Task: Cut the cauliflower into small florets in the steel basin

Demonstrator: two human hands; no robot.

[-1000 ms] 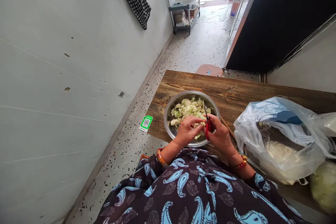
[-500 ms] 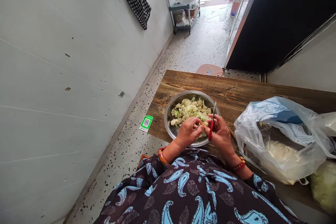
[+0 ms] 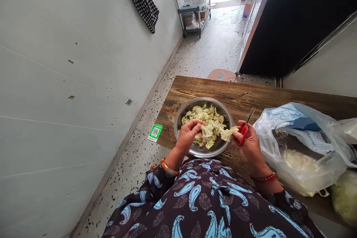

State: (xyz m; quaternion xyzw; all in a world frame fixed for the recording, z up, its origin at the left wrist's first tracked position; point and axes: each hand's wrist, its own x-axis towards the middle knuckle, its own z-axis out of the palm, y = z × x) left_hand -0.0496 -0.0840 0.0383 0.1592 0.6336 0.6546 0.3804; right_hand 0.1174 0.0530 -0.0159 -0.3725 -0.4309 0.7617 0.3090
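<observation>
My left hand (image 3: 187,134) pinches a cauliflower floret (image 3: 206,131) over the steel bowl (image 3: 178,113). My right hand (image 3: 250,145) is closed around red-handled scissors (image 3: 242,136), their blades pointing up and away. Between the fingertips of that same hand is the stem of a second cauliflower piece (image 3: 228,134), which hangs over the bowl's right rim. Several cut florets (image 3: 205,113) lie heaped in the bowl, which stands on the wooden table (image 3: 192,86).
A clear plastic bag (image 3: 267,130) with things inside lies right of my right hand, with a pale green wrapped vegetable (image 3: 346,197) beside it. A green QR card (image 3: 155,132) is at the table's left edge. Beyond the table are a pink stool (image 3: 220,74) and a wheeled cart (image 3: 189,9).
My hands were together over the bowl and have moved apart, each with a cauliflower piece. My right hand has shifted right with the scissors, whose blades now lean to the right.
</observation>
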